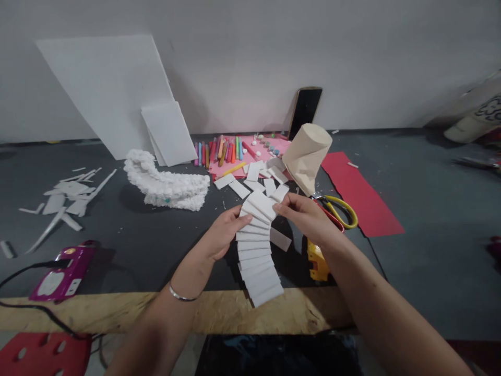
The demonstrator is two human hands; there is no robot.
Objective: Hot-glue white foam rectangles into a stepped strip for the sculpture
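My left hand (223, 232) and my right hand (307, 216) both hold up a chain of overlapping white foam strips (256, 256) that hangs down toward the table's front edge. The left fingers pinch its upper left side. The right fingers pinch the top strip at its right end. Several loose white strips (254, 180) lie on the dark table just beyond the hands. A wrist bangle (180, 296) sits on my left arm.
Yellow-handled scissors (340, 209), a yellow cutter (317, 261), a beige paper roll (307, 154), a red sheet (358, 190), coloured markers (223, 149) on pink paper, a white ruffled shape (166, 183), white boards (117, 89), foam scraps (66, 196), a phone (305, 109) and a purple glue gun (62, 274).
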